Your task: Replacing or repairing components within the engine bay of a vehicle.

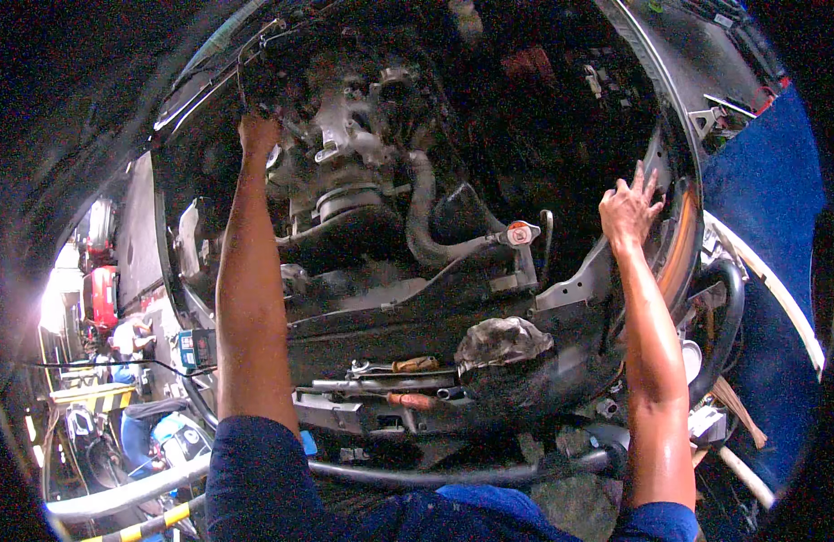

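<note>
Loose screwdrivers point(408, 399) and a crumpled rag point(500, 341) lie on the front crossmember point(345, 339); they could be knocked off by a forearm. Right hand point(629, 210) is braced, fingers spread, on the fender edge point(681, 237). Left hand point(257, 135) is sunk beside the engine point(349, 144), finger state cannot be told; pinching is possible.

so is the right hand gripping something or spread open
Spread open: the right hand rests flat on the engine bay's side edge, fingers fanned apart and holding nothing.
</note>
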Demonstrator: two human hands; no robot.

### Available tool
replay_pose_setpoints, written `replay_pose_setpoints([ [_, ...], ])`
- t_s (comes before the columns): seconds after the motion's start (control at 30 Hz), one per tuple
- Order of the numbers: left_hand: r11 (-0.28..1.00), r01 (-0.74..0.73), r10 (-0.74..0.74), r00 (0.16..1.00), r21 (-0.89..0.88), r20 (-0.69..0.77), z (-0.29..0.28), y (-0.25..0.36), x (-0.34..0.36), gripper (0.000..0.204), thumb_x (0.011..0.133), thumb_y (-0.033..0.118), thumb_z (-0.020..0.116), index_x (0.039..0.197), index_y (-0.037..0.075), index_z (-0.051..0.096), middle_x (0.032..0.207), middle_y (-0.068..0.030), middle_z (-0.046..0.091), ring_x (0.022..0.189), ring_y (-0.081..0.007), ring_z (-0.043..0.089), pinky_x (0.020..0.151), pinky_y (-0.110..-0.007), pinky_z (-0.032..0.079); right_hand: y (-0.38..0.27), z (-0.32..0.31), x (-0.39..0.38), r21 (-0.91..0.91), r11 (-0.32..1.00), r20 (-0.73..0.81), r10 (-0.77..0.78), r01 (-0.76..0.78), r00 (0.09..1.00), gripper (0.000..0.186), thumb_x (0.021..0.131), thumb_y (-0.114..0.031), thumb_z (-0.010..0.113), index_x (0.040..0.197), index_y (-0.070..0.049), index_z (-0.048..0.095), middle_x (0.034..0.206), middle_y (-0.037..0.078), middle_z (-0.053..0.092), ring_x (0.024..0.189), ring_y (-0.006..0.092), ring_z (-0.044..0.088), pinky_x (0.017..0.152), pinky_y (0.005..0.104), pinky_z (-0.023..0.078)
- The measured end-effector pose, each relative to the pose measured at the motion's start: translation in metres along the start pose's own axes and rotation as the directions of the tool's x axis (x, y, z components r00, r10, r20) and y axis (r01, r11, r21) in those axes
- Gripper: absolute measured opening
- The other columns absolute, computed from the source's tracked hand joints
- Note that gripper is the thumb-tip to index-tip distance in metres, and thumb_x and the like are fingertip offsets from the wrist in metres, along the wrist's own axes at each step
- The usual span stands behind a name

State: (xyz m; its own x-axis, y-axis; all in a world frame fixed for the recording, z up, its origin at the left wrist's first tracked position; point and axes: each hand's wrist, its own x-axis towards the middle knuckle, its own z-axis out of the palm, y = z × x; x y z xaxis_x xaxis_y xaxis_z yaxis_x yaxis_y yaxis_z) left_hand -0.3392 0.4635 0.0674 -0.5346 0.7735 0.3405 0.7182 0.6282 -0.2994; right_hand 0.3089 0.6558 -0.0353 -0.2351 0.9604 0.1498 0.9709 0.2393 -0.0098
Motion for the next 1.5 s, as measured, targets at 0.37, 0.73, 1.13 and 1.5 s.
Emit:
replay_pose_setpoints([
  [0.37, 0.972, 0.161, -0.16, 0.987, -0.169, 0.019, 0.011, -0.007, 0.004, 0.065, 0.091, 0.05, 0.06, 0.132, 0.0, 0.054, 0.114, -0.0272, 0.067, 0.103, -0.0444, 0.065, 0.092, -0.051, 0.051, -0.001, -0.003, 0.002, -0.044, 0.999, 0.088, 0.003, 0.001, 0.996, 0.036, 0.089, -0.025, 0.054, 0.117, -0.011, 0.071, 0.164, 0.008, 0.024, 0.153, 0.0348, 0.012, 0.113, 0.0691, 0.024],
  [0.73, 0.868, 0.263, -0.289, 0.957, -0.421, 0.001, -0.023, 0.015, -0.008, 0.077, 0.086, 0.057, 0.068, 0.139, 0.004, 0.048, 0.116, -0.0252, 0.067, 0.106, -0.0448, 0.064, 0.091, -0.052, 0.052, -0.002, -0.005, 0.003, -0.042, 0.999, 0.132, 0.036, -0.03, 0.991, 0.035, 0.09, -0.026, 0.054, 0.119, -0.014, 0.07, 0.165, 0.005, 0.022, 0.153, 0.033, 0.012, 0.112, 0.0696, 0.026],
  [1.13, 0.948, 0.227, -0.237, 0.971, -0.225, -0.018, -0.036, 0.027, -0.011, 0.072, 0.091, 0.048, 0.065, 0.144, 0.004, 0.044, 0.125, -0.026, 0.064, 0.116, -0.0449, 0.061, 0.1, -0.049, 0.048, 0.0, -0.001, 0.002, -0.034, 0.999, 0.077, 0.013, -0.01, 0.997, 0.035, 0.092, -0.027, 0.052, 0.118, -0.013, 0.07, 0.165, 0.005, 0.024, 0.153, 0.0336, 0.014, 0.112, 0.0689, 0.026],
  [1.5, 0.826, 0.29, -0.337, 0.942, -0.482, -0.01, -0.04, 0.026, -0.018, 0.076, 0.089, 0.054, 0.065, 0.139, 0.001, 0.043, 0.111, -0.0274, 0.068, 0.102, -0.048, 0.065, 0.089, -0.053, 0.052, 0.001, 0.001, 0.002, -0.059, 0.998, 0.083, 0.018, -0.013, 0.996, 0.034, 0.092, -0.028, 0.052, 0.118, -0.014, 0.07, 0.164, 0.005, 0.026, 0.153, 0.0336, 0.014, 0.113, 0.068, 0.026],
])
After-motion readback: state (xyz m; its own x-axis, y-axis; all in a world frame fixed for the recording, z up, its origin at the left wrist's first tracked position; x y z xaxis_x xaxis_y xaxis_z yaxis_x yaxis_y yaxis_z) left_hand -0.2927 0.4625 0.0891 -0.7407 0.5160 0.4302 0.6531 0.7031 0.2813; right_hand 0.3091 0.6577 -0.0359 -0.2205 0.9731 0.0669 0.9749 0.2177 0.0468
